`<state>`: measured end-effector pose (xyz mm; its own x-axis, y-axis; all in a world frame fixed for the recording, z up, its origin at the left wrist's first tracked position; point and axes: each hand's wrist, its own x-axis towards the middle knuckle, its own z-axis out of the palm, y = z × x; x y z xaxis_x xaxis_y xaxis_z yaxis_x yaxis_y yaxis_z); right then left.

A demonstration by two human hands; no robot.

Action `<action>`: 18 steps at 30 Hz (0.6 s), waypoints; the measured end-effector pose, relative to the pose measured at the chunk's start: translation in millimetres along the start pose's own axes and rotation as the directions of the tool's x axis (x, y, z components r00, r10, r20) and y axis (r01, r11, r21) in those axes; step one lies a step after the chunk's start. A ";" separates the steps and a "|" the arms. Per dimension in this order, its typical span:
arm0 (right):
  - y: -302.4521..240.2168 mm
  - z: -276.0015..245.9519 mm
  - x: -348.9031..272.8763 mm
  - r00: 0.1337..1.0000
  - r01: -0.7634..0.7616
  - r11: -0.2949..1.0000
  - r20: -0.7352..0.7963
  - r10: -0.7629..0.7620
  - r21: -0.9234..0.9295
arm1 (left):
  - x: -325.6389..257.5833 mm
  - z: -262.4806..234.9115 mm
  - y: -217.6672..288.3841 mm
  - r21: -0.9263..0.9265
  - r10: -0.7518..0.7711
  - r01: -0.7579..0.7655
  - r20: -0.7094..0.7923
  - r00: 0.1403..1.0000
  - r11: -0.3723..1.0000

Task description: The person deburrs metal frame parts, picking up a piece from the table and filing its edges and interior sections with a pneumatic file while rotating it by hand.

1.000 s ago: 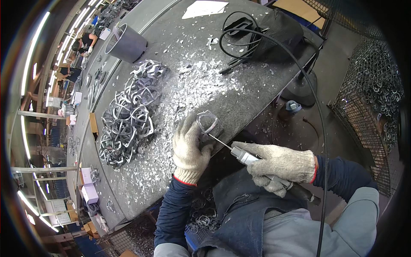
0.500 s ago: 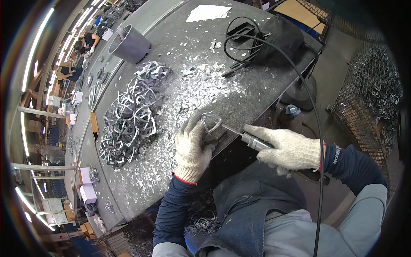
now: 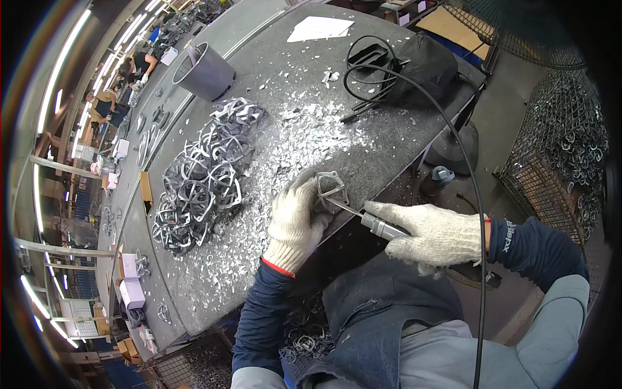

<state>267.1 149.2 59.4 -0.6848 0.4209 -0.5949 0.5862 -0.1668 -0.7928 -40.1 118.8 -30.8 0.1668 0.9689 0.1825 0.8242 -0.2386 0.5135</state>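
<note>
Tabletop (image 3: 389,152) edge and open room were noted right of metal frame (image 3: 333,190), pinched in left grip (image 3: 295,220); tool (image 3: 383,228) clasped in right grip (image 3: 440,236).

Here's the gloved left hand (image 3: 293,217), fingers (image 3: 299,188) curled in, its forearm (image 3: 260,318) pointing nearly straight ahead; opposite, the gloved right hand (image 3: 440,236) is wrapped in a grip, one digit (image 3: 383,209) stretched leftward, the right arm (image 3: 534,249) bent sharply at the elbow (image 3: 578,288).

A grey bucket (image 3: 202,79) stands on the worktop (image 3: 262,57); right of it lie a white sheet (image 3: 320,28) and a dark bundle (image 3: 424,74). Tube lights (image 3: 60,68) glow far left, near a co-worker (image 3: 141,63).
</note>
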 end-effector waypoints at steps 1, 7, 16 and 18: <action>1.4 -1.4 0.1 1.000 -0.025 1.000 -0.005 0.025 -0.004 | 2.0 -2.8 0.2 0.026 0.037 -0.037 0.014 0.999 0.999; 32.8 -5.5 8.4 0.911 0.087 0.528 -0.147 -0.386 -0.845 | 3.8 -4.6 18.8 0.174 0.006 -0.034 0.160 0.987 0.984; 47.8 -15.4 -6.5 0.920 -0.032 0.559 -0.243 -0.308 -0.829 | 5.2 8.7 13.9 0.161 0.025 -0.031 0.045 0.999 0.986; 51.5 -10.9 -11.0 0.933 0.008 0.669 -0.235 -0.272 -0.743 | 5.7 8.0 15.1 0.143 0.042 -0.044 0.019 0.999 0.989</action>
<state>309.5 145.7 26.6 -0.6969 0.6475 -0.3083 0.7084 0.5545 -0.4367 -22.4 121.2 -28.7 0.2109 0.9592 0.1880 0.8849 -0.2691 0.3802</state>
